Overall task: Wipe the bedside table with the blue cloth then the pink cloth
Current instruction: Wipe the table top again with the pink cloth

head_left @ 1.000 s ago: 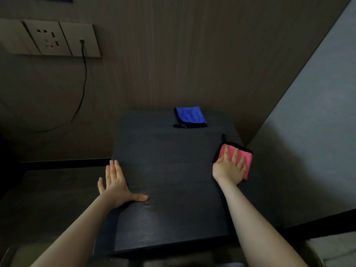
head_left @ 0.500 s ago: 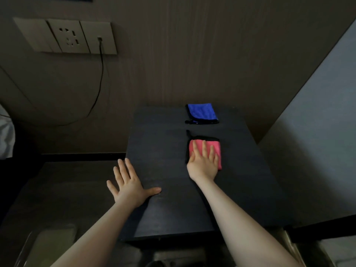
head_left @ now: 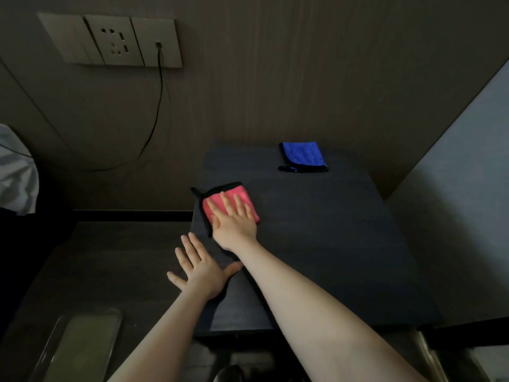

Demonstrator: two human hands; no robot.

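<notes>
Nearest, the left hand (head_left: 199, 267) lies flat, fingers spread, holding nothing, on the dark wooden bedside table (head_left: 330, 244). Beyond it, the right hand (head_left: 234, 219) presses flat on the soft, limp pink cloth (head_left: 217, 201); palm pressure suits it. Farthest, the folded blue cloth (head_left: 303, 155) lies unheld.

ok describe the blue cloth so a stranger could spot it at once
On the dark bedside table, look to the far edge by the wood wall. The blue cloth lies folded there, untouched, black-edged; the pink cloth sits nearer, under the right hand.
</notes>
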